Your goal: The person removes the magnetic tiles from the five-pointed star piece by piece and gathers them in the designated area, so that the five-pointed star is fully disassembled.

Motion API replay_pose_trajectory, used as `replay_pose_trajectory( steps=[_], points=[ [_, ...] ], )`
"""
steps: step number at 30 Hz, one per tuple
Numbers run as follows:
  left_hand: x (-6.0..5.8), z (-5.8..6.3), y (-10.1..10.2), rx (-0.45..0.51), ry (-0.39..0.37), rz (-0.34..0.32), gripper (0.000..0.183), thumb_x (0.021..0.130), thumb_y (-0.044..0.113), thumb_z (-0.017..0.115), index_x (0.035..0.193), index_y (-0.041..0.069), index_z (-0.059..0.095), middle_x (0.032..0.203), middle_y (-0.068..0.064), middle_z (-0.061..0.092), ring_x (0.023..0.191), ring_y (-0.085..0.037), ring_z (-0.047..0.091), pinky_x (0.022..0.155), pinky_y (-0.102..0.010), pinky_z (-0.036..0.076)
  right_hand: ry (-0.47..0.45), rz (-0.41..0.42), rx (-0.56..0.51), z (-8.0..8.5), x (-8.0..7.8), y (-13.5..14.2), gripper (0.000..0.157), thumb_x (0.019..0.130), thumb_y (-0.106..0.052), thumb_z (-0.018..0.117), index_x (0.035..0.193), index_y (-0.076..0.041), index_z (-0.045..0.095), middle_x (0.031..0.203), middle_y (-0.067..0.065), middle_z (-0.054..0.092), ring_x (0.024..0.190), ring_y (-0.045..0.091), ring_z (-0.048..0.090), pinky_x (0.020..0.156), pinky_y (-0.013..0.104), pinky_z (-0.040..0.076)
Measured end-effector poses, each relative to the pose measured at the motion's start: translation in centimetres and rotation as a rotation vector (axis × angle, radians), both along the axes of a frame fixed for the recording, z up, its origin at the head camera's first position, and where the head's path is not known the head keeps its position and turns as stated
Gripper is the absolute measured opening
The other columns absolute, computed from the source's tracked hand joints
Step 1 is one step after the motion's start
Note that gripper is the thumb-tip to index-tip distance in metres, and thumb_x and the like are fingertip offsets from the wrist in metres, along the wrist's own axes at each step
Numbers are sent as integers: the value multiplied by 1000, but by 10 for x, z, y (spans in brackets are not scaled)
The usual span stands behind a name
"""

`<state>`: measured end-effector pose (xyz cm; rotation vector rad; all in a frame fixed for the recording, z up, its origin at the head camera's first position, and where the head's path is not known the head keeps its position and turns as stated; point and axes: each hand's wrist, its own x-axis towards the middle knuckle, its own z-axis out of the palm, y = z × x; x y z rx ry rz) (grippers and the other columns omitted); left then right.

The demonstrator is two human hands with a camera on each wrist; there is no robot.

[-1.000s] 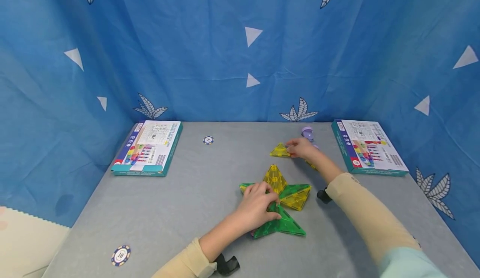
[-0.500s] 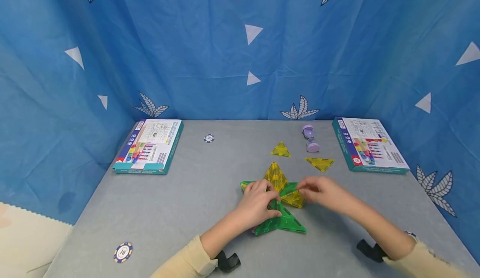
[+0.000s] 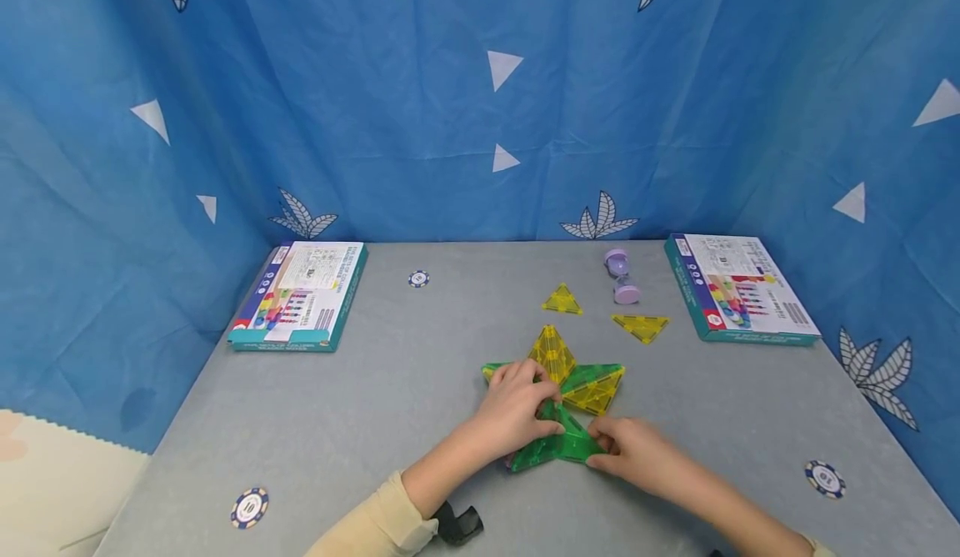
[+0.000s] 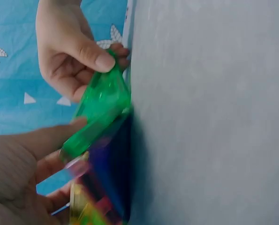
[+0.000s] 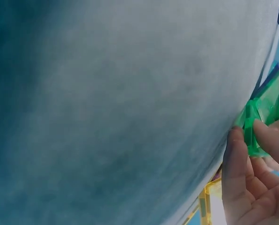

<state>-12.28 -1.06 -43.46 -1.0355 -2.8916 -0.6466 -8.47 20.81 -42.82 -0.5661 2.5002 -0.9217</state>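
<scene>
A star-like build of translucent magnetic tiles stands on the table, with a yellow point point(image 3: 551, 355) at the back and a green-and-yellow point point(image 3: 596, 388) at its right. My left hand point(image 3: 506, 415) holds its near left side, fingers curled over the top and thumb on a green tile point(image 3: 536, 454). At the near right corner, my right hand point(image 3: 637, 453) pinches the tip of a green triangular tile point(image 3: 576, 442) between thumb and fingers. Purple and pink tiles point(image 4: 112, 164) show under the green ones in the left wrist view. My left hand hides the build's centre.
Two loose yellow triangular tiles point(image 3: 562, 300) lie behind the build, near a purple sand timer point(image 3: 626, 291). Flat boxes stand at the back left point(image 3: 300, 297) and back right point(image 3: 742, 290). Several poker chips point(image 3: 249, 508) lie around. A blue curtain point(image 3: 420, 107) encloses the table.
My right hand has come from the loose yellow tiles at the back, past the build's right point, to the near green tip, which it now pinches. The left hand has stayed in place.
</scene>
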Motion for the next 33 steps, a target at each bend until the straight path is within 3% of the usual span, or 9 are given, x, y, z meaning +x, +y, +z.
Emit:
replay_pose_trajectory(
  steps=[5, 12, 17, 19, 25, 31, 33],
  points=[
    [-5, 3, -6, 6, -37, -36, 27, 72, 48, 76, 78, 29, 58, 104, 12, 47, 105, -10, 47, 102, -47, 28, -19, 23, -30, 0, 0, 2, 18, 81, -17, 72, 87, -9, 58, 73, -5, 53, 60, 5, 46, 53, 24, 38],
    [-6, 10, -8, 10, -84, -60, 25, 73, 43, 77, 77, 26, 58, 105, 11, 47, 106, -11, 47, 105, -48, 26, -80, 44, -72, 5, -3, 14, 19, 82, -13, 70, 77, -10, 52, 66, -6, 43, 56, 4, 36, 51, 23, 28],
    [-6, 10, -8, 9, -103, -54, 25, 74, 42, 77, 77, 27, 58, 106, 11, 47, 108, -11, 47, 105, -49, 25, -151, 60, -121, 29, -10, 34, 6, 87, -14, 65, 86, -8, 64, 68, -4, 52, 58, 4, 41, 50, 24, 35],
    [-7, 9, -9, 14, -102, -53, 24, 74, 41, 77, 78, 27, 58, 106, 11, 47, 107, -11, 47, 105, -49, 25, -159, 49, -135, 44, -17, 41, 11, 89, -16, 62, 94, -7, 67, 76, 0, 60, 63, 6, 49, 54, 24, 43],
    [-8, 9, -9, 20, -101, -52, 26, 74, 42, 77, 78, 27, 57, 104, 11, 45, 106, -11, 46, 105, -49, 24, -76, -27, -163, 76, -53, 48, 30, 94, -19, 57, 118, -2, 62, 100, 6, 67, 86, 18, 62, 75, 30, 52],
    [-6, 9, -10, 13, -104, -59, 27, 74, 42, 77, 76, 27, 55, 103, 12, 45, 106, -10, 46, 104, -48, 26, -90, -229, -293, 83, -110, 28, 32, 92, -17, 61, 118, 0, 59, 103, 14, 67, 92, 25, 65, 79, 34, 53],
    [-6, 10, -9, 12, -105, -63, 27, 74, 42, 77, 76, 27, 55, 102, 12, 45, 105, -10, 46, 104, -48, 26, -75, -262, -316, 84, -131, 15, 30, 91, -14, 61, 117, 0, 59, 104, 17, 66, 92, 29, 65, 78, 35, 53]
  ],
)
